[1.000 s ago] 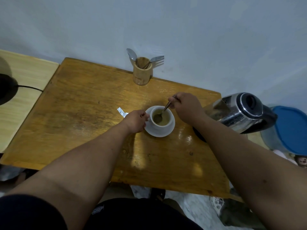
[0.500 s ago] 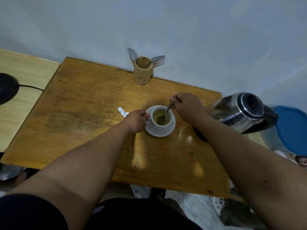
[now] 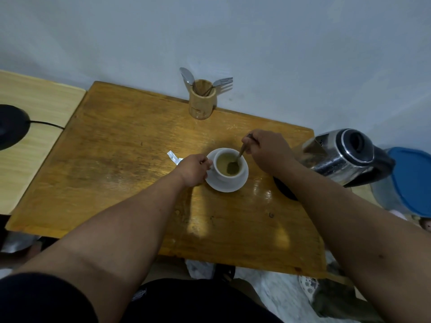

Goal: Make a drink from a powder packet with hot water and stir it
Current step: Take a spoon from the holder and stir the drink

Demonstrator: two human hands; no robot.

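A white cup of pale tan drink stands on a white saucer in the middle of the wooden table. My right hand pinches the handle of a small spoon, whose bowl sits in the drink. On the cup's left side, my left hand grips the handle. A torn white powder packet lies just left of that hand, partly hidden by it. The steel kettle stands at the table's right edge.
A wooden holder with a spoon and fork stands at the far edge by the wall. A black kettle base lies partly under my right forearm. A blue-lidded container sits at the right. A black round object with a cord rests on the left table.
The spoon's bowl has moved from the left side of the cup toward the right and front. My left hand has stayed on the cup.
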